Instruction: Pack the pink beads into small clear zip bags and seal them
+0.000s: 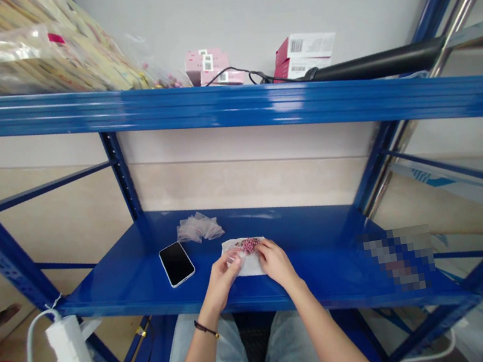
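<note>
On the blue shelf board lies a white sheet [251,267], paper or cloth, with a small heap of pink beads [250,245] on it. My left hand [224,277] is closed, pinching a small clear plastic bag [234,257] over the sheet's left side. My right hand [276,261] rests at the right edge of the heap with fingers curled together against the beads; whatever is between the fingertips is hidden. Behind my left hand is a loose pile of small clear bags [199,227]. To the left lies a phone [177,264], dark screen up.
An upper blue shelf beam [212,109] crosses in front of me, with pink boxes [209,64], red-and-white boxes [306,51] and bagged packets [19,51] above it. A white power strip [70,353] hangs at the left. A blurred-out patch covers the board's right end.
</note>
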